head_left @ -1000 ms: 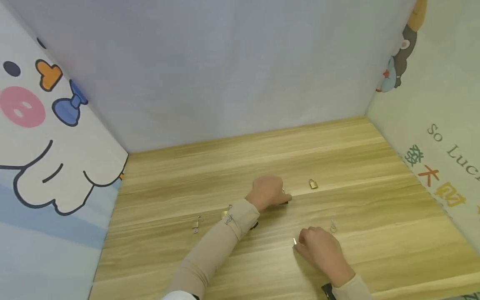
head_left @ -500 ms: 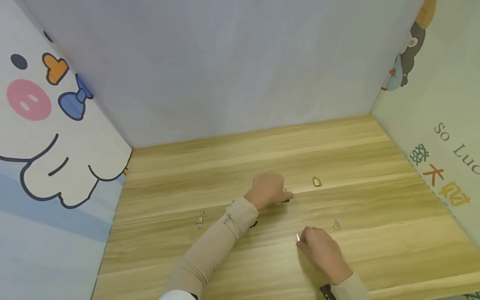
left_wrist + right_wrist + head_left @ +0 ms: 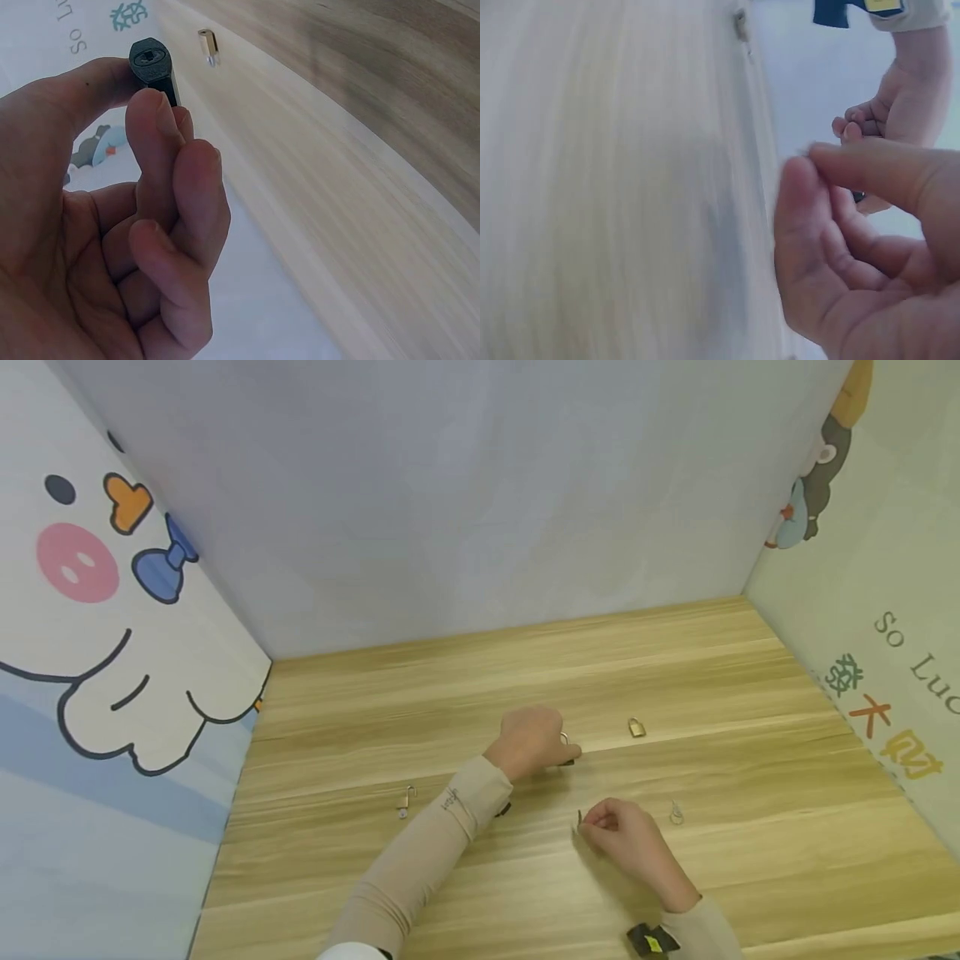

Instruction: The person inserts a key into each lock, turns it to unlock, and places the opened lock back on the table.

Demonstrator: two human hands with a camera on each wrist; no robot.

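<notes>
My left hand (image 3: pixel 527 742) grips a black padlock (image 3: pixel 152 61) between thumb and fingers, its keyhole end turned to the left wrist camera. In the head view its silver shackle pokes out beside the fingers. Lower and to the right, my right hand (image 3: pixel 626 839) pinches a small thin metal key (image 3: pixel 579 820) between thumb and index finger, raised over the wooden table. Most of the key is hidden in the right wrist view, where only a blurred tip shows at the fingertips. A gap separates the key from the black padlock.
A closed brass padlock (image 3: pixel 637 727) stands at the back right. Keys on a ring (image 3: pixel 676 813) lie right of my right hand. At the left lies an unlocked padlock (image 3: pixel 404 802) with its shackle swung up. A black object (image 3: pixel 502 809) shows partly beside my left sleeve.
My right hand has moved up and left, nearer the left hand, and has turned the key. The left hand keeps its grip on the black padlock. The head view has shifted slightly.
</notes>
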